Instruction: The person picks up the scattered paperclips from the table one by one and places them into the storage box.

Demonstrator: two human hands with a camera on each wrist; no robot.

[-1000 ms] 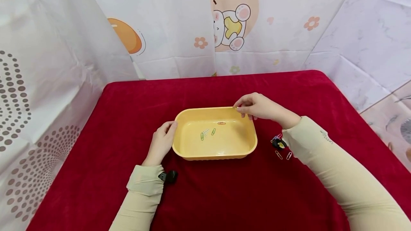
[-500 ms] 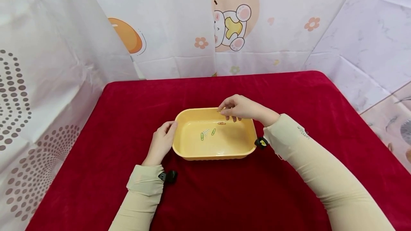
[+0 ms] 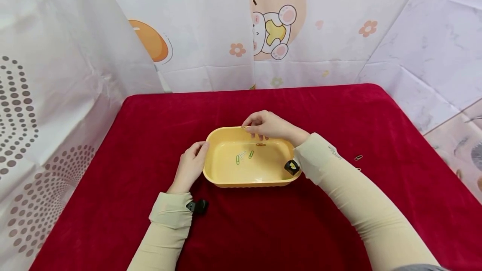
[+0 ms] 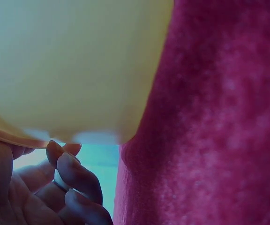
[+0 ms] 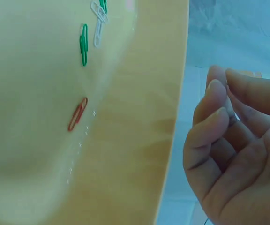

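Observation:
A yellow plastic tray [image 3: 260, 175] sits on red cloth, holding several paper clips: a red paper clip [image 5: 78, 114], a green paper clip [image 5: 83, 45], another green one, and white paper clips [image 5: 99, 23]. My left hand [image 3: 190, 166] holds the tray's left end, thumb at the rim; the left wrist view shows the fingers outside, under the lip. Above the back rim, my right hand [image 3: 271, 125] brings thumb and fingertips together. A tiny yellowish bit, like the end of a paper clip [image 3: 244, 127], shows at these fingertips; the right wrist view hides it.
On the cloth to the right, past the right sleeve [image 3: 339, 179], lie a paper clip [image 3: 358, 157] and part of another [image 3: 358, 169]. A printed curtain [image 3: 211, 74] hangs behind the table. A black wrist camera [image 3: 291, 167] overlaps the tray's right end.
My right hand has moved left along the tray's back rim, fingertips still together. Its sleeve now covers a different part of the cloth at right. The left hand and tray stay put.

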